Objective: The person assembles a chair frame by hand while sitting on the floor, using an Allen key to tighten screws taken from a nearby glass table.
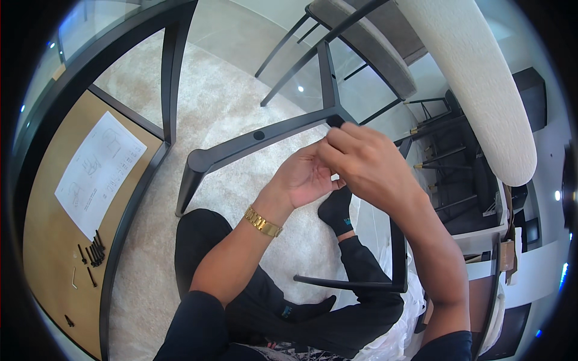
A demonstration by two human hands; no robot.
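My left hand, with a gold watch on its wrist, is turned palm up, and its fingertips meet those of my right hand. Both hands are closed in a pinch; whatever is between the fingers is too small or hidden to name. They are just in front of a corner of a dark metal chair frame, which has round holes in its bars. One bar of the frame runs down to a leg on the left. A cream upholstered piece rises at the upper right, beyond my right hand.
At left, a brown tabletop with a dark rim bears an instruction sheet, several black bolts and a hex key. A pale rug lies below. Grey chairs stand beyond; plastic wrap lies beside my leg.
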